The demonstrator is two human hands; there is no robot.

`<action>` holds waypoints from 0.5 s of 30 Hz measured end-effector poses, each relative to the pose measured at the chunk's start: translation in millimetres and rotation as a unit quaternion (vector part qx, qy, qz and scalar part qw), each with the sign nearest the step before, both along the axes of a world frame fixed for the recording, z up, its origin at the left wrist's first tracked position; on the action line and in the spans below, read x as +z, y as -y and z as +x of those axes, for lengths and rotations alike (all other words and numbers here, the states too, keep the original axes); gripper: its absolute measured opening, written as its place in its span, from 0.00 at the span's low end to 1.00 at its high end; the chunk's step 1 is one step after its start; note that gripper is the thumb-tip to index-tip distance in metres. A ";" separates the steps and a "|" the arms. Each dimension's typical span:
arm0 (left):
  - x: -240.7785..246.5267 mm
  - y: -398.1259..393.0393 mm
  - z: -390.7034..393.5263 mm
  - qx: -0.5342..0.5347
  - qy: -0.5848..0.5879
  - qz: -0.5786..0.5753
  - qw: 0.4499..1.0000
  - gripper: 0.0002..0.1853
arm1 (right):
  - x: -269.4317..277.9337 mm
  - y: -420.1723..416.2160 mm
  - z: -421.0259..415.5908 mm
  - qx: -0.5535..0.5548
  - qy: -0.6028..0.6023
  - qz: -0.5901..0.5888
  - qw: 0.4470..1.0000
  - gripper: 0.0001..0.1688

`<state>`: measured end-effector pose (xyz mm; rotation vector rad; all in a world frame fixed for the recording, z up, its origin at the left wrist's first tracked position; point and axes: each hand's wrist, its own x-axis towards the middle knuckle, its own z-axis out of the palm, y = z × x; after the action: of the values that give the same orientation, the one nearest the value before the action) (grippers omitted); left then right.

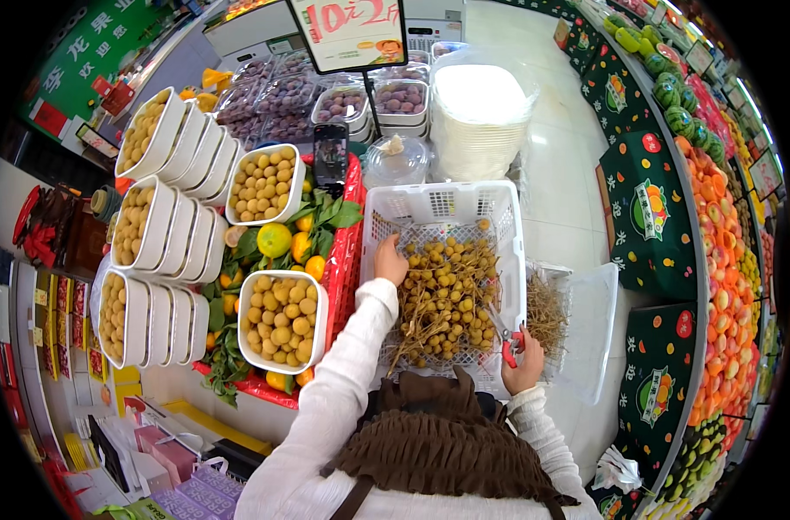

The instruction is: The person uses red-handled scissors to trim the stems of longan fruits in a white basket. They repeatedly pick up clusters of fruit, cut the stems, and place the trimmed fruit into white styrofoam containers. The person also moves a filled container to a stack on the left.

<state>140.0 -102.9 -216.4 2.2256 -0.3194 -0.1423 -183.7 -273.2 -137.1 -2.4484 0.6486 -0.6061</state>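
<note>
Bunches of longans on brown stems [444, 292] lie in a white plastic crate [516, 247] before me. My left hand [390, 260] is over the crate's left side, at the edge of the bunches; its fingertips are partly hidden, so I cannot tell whether it holds a fruit. In my right hand [523, 361], by the crate's right wall, are red-handled pruning scissors [510, 346], their blades parted and pointing up-left over the fruit. A white tub of loose longans [282, 320] stands left of my left forearm.
Left are another longan tub [265, 184], tilted stacks of filled white tubs [167, 231] and a red-lined crate [344, 260] of citrus with leaves. Beyond stand empty nested tubs [478, 123], a clear round container [396, 161] and a phone [331, 158]. Bare stems [546, 318] fill a box at right.
</note>
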 end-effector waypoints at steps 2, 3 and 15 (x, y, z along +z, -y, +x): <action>-17.9 8.4 17.8 -0.103 -0.098 0.080 0.987 0.25 | -1.3 0.9 -0.2 0.001 -0.008 -0.001 1.000 0.39; -22.5 13.3 24.6 -0.157 -0.145 0.119 0.970 0.28 | -2.0 1.3 -0.9 -0.002 -0.012 -0.002 1.000 0.39; 15.9 79.9 30.8 -0.329 -0.094 0.499 0.796 0.41 | 2.0 2.3 -0.7 0.002 -0.025 -0.015 1.000 0.35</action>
<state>170.8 -182.8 -200.5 2.9671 -1.1042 -1.1297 -184.4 -275.5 -135.1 -2.4987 0.6605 -0.5575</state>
